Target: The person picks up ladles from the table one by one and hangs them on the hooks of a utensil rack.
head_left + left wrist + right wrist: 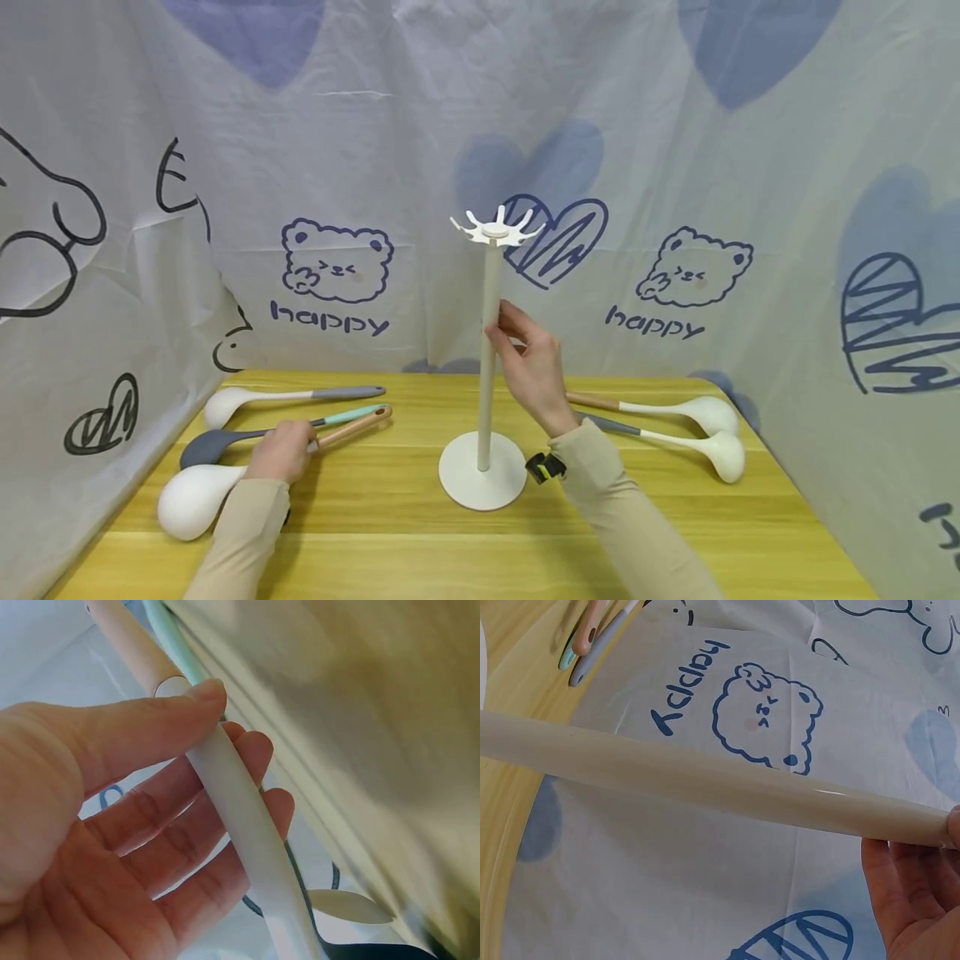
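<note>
A white utensil rack [482, 472] stands upright on a round base, with a ring of hooks on top that hold nothing. My right hand [529, 360] pinches its pole [705, 776] above mid-height, thumb on one side and fingers on the other. At the left, my left hand [282, 451] grips a white ladle [189, 502] by the shaft just below its peach handle [139, 641]. In the left wrist view the thumb and fingers lie round that white shaft. Right beside it lies a dark grey ladle [204, 449] with a mint-green handle end, partly hidden by the hand.
Behind these lies a white ladle [223, 407] with a grey handle. Two more white ladles, one with a brown handle [714, 413] and one with a dark handle [726, 456], lie at the right. A printed cloth [420, 167] encloses the wooden table [390, 550] at back and sides.
</note>
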`<state>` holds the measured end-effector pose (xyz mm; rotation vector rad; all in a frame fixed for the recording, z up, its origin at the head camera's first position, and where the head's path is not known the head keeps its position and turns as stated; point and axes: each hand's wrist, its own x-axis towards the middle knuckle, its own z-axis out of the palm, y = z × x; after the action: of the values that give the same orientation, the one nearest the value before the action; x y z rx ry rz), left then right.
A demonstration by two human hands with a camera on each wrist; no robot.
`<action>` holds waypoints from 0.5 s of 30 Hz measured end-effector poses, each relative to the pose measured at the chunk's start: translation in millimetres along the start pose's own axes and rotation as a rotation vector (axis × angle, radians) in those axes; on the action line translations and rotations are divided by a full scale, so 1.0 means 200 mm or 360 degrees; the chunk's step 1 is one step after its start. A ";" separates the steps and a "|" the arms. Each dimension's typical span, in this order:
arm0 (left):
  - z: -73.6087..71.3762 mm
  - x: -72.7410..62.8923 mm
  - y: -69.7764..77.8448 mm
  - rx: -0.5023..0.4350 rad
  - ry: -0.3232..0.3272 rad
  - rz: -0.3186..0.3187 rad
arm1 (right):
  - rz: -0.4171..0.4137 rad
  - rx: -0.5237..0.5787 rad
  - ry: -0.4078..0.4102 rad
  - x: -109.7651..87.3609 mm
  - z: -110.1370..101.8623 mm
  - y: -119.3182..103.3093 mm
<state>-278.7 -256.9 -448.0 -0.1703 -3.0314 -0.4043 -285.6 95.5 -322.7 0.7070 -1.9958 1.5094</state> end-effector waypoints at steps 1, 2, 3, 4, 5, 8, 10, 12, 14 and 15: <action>-0.01 0.00 0.00 -0.0006 0.0008 0.0016 | -0.0006 0.0002 0.0003 0.00 0.00 0.00; -0.01 0.00 0.01 -0.0012 0.0014 0.0027 | -0.0009 0.0003 0.0007 0.00 0.00 0.00; -0.02 0.00 0.02 -0.0020 0.0022 0.0042 | -0.0015 0.0006 0.0007 0.00 0.00 0.00; -0.02 0.01 0.02 -0.0021 0.0029 0.0054 | -0.0018 0.0006 0.0010 0.00 0.00 0.00; -0.03 0.01 0.03 -0.0021 0.0033 0.0066 | -0.0020 0.0005 0.0012 0.00 0.00 0.00; -0.05 0.01 0.06 -0.0025 0.0038 0.0090 | -0.0018 0.0009 0.0014 0.00 0.00 0.00; -0.06 0.01 0.08 -0.0026 0.0040 0.0097 | -0.0008 0.0005 0.0009 0.00 0.00 0.00; -0.06 0.00 0.09 -0.0034 0.0046 0.0102 | 0.0006 0.0012 -0.0002 0.00 -0.01 0.00; -0.07 0.00 0.11 -0.0048 0.0062 0.0102 | 0.0028 0.0016 -0.0012 0.01 -0.02 -0.01; -0.08 0.00 0.12 -0.0054 0.0068 0.0101 | 0.0033 0.0023 -0.0013 0.02 -0.02 -0.01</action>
<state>-275.5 -237.5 -426.7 -0.2561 -2.9694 -0.4487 -286.1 98.5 -318.0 0.7016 -2.0064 1.5368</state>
